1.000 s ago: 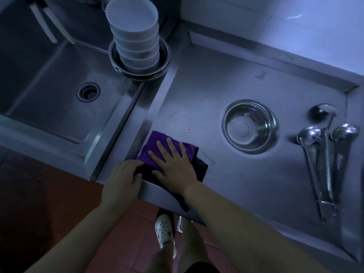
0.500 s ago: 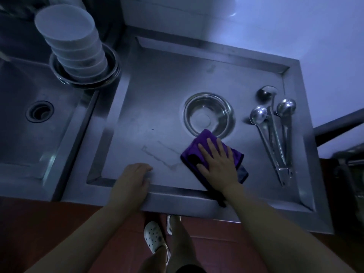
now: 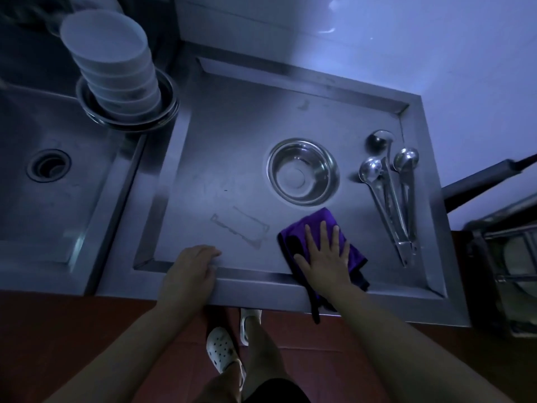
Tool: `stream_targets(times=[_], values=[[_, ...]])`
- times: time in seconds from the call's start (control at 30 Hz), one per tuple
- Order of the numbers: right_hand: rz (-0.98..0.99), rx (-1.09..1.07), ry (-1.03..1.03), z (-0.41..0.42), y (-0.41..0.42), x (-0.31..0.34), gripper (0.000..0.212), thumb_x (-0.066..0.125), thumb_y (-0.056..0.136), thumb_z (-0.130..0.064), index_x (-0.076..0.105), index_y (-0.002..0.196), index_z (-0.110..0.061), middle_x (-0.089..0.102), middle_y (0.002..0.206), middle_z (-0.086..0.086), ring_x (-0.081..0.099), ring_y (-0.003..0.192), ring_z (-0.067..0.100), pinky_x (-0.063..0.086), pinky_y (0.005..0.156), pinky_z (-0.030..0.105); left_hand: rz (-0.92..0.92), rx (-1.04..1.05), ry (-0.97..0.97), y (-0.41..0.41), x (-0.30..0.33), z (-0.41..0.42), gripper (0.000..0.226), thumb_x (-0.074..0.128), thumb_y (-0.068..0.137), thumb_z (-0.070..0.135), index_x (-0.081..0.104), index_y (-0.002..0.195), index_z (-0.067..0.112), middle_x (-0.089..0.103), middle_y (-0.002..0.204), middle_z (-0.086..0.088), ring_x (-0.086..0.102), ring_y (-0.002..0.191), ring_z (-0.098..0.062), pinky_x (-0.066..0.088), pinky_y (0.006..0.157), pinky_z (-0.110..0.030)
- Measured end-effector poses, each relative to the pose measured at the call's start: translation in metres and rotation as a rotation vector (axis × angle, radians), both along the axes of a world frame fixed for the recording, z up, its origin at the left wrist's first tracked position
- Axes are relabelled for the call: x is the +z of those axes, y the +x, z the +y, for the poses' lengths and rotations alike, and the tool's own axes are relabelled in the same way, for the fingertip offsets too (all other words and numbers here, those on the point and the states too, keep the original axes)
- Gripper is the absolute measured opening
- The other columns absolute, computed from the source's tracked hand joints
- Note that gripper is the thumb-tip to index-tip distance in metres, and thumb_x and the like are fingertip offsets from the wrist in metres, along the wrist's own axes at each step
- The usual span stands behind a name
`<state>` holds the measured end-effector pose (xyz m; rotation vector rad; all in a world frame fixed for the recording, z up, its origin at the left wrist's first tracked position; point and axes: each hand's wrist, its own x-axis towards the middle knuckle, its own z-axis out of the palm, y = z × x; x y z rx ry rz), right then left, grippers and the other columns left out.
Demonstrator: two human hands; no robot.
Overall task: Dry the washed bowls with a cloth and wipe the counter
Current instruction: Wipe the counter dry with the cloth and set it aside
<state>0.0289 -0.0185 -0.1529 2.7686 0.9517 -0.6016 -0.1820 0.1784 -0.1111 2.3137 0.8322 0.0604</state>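
The right hand [image 3: 324,253] is pressing flat, fingers spread, on the purple cloth [image 3: 319,225] at lower centre of the steel counter [image 3: 232,158]; the left hand [image 3: 190,270] is resting, fingers loosely curled, on the counter's front edge.

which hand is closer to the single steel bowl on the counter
Right. The right hand lies flat on the purple cloth just in front of the steel bowl, the cloth nearly reaching its rim. The left hand rests on the counter's front edge, further off to the bowl's left.

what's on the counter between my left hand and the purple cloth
No object: between the left hand and the purple cloth the head view shows only bare steel counter with a faint rectangular water mark.
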Motion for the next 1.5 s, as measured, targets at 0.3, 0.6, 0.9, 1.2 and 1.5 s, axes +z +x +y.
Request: stream_targets(times=[0.3,0.6,0.9,1.2,1.5], values=[[0.055,0.17,0.113,0.081,-0.061,0.003,0.073,0.031,0.091,-0.064,-0.002,0.15,-0.036,-0.012,0.159,0.008,-0.019,0.143,0.035,-0.012,0.11,0.057,0.012,0.081,-0.024,-0.019,0.013,0.023,0.039,0.058,0.079,-0.007,0.063,0.117,0.004,0.06,0.123,-0.01,0.052,0.117,-0.029,0.037,0.099,-0.034],[-0.007,0.141,0.55,0.154,-0.027,0.05,0.04,0.065,0.086,-0.028,0.062,0.121,-0.011,0.059,0.127,0.011,0.05,0.123,0.03,0.033,0.104,0.044,-0.009,0.301,0.012,0.013,0.041,0.083,0.038,0.057,0.087,0.007,0.057,0.125,0.014,0.057,0.127,-0.004,0.052,0.115,-0.024,0.041,0.093,-0.032],[0.466,0.098,0.793,0.296,0.031,0.084,0.039,0.048,0.097,-0.032,0.049,0.135,-0.022,0.052,0.134,-0.004,0.05,0.107,0.004,0.035,0.092,0.02,-0.138,0.754,0.016,0.065,0.062,0.185,0.029,0.048,0.093,0.018,0.052,0.121,0.015,0.055,0.116,-0.009,0.057,0.097,-0.028,0.047,0.082,-0.041],[0.565,-0.097,0.784,0.398,0.05,0.085,0.042,0.039,0.1,-0.032,0.039,0.141,-0.02,0.051,0.131,0.004,0.053,0.114,0.019,0.036,0.089,0.025,-0.138,0.937,-0.059,0.086,0.052,0.277,0.042,0.037,0.097,0.026,0.038,0.137,0.013,0.044,0.13,-0.018,0.049,0.103,-0.03,0.032,0.078,-0.034],[0.504,-0.162,0.757,0.446,0.054,0.073,0.021,0.045,0.093,-0.026,0.057,0.106,-0.014,0.061,0.103,0.006,0.057,0.087,0.022,0.042,0.067,0.03,-0.202,0.881,-0.042,0.091,0.034,0.31,0.022,0.038,0.092,0.022,0.054,0.089,0.006,0.052,0.083,-0.014,0.047,0.07,-0.027,0.03,0.053,-0.032]])
